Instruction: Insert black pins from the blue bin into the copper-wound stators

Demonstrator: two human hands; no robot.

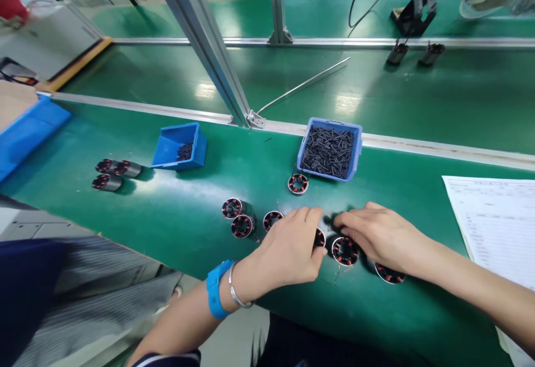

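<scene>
In the head view my left hand [292, 247] is closed around a motor stator [320, 239] with copper windings, mostly hidden by my fingers. My right hand [371, 230] is curled just behind another wound stator [345, 251], its fingertips drawn together. Whether those fingertips hold anything small is hidden. A further stator [389, 273] sits partly under my right wrist. Left of my left hand stands one more stator [273, 221], with a pair of stators [242, 226] beyond it. A single stator [298, 184] rests in front of a blue bin [358, 152] full of short black sleeves [328, 152].
Another blue bin [161, 150] holds a few black pieces. Several stators [107, 182] are grouped at the left. Printed sheets [493, 216] lie at the right. A metal post [209, 49] rises from the rail behind the green bench [175, 205]. Someone's striped clothing [112, 278] shows at lower left.
</scene>
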